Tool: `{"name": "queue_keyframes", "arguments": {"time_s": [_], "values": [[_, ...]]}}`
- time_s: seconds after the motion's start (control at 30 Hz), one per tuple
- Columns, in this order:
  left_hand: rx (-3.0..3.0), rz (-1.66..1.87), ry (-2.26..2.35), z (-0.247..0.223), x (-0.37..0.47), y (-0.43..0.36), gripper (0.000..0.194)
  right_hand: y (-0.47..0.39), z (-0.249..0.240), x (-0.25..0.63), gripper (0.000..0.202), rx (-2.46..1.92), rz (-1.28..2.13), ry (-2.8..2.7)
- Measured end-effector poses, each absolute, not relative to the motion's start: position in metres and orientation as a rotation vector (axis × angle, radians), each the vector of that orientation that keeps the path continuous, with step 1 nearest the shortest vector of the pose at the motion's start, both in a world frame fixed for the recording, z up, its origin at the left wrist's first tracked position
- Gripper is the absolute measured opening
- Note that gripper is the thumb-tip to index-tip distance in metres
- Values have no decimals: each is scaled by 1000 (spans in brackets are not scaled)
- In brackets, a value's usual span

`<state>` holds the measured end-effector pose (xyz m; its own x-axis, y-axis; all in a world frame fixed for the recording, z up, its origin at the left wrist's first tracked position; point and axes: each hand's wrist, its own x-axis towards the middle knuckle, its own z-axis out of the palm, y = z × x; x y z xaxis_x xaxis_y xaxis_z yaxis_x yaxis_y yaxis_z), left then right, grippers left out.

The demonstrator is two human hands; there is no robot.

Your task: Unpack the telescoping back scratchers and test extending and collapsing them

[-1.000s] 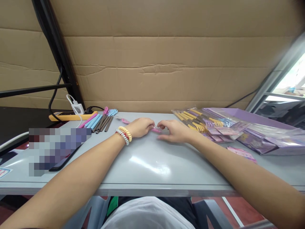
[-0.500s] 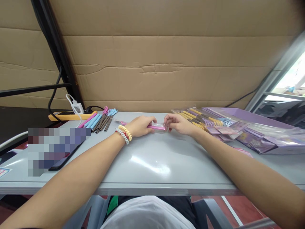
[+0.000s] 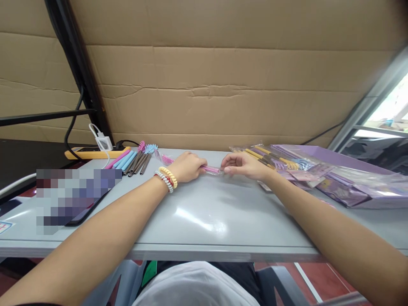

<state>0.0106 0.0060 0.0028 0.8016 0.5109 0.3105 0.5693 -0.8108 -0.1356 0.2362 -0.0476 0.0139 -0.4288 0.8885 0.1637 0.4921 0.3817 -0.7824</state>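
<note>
A pink back scratcher (image 3: 211, 169) lies across the table inside a clear plastic sleeve. My left hand (image 3: 188, 166), wearing coiled bands at the wrist, is closed over its middle, and the pink claw end (image 3: 167, 160) shows on the left. At the sleeve's right end is my right hand (image 3: 244, 165), its fingers curved and thumb apart from them. Whether its fingertips touch the plastic is hard to make out. To the left lie several unwrapped back scratchers (image 3: 137, 161) with pink and blue claws, metal rods and coloured handles.
Wrapped back scratchers (image 3: 274, 159) lie at the right beside a purple box (image 3: 344, 197) with plastic packaging. A yellow power strip (image 3: 86, 154) with a white charger (image 3: 104, 142) sits at back left. A dark, partly blurred phone-like device (image 3: 92, 204) lies nearer. Cardboard (image 3: 204, 85) stands behind.
My right hand has loosened from the sleeve's right end and its fingers have spread. The pink claw and the sleeve's left end show more clearly. My left hand keeps its hold.
</note>
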Motion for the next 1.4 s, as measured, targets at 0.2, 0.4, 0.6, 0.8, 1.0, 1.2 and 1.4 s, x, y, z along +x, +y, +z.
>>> {"name": "queue_keyframes", "arguments": {"time_s": [0.2, 0.4, 0.6, 0.8, 1.0, 1.2, 1.4], "values": [[-2703, -450, -807, 2, 14, 4, 26, -50, 15, 231, 26, -1325, 626, -2155], [-2744, -511, -844, 2, 15, 3, 22, -43, 12, 234, 19, -1279, 836, -1973], [-2797, -553, -812, 1, 13, 3, 25, -42, 8, 237, 22, -1277, 751, -2044], [-2839, -689, -905, 3, 14, 2, 35, -44, 6, 235, 25, -1127, -110, -2061], [-2898, -864, -939, 2, 14, 4, 35, -46, 9, 235, 6, -903, -443, -2182], [-2922, -906, -825, -3, 14, 6, 34, -46, 9, 237, 12, -929, -383, -2240], [-2974, -933, -812, -2, 14, 1, 32, -47, 9, 231, 14, -914, -350, -2272]]}}
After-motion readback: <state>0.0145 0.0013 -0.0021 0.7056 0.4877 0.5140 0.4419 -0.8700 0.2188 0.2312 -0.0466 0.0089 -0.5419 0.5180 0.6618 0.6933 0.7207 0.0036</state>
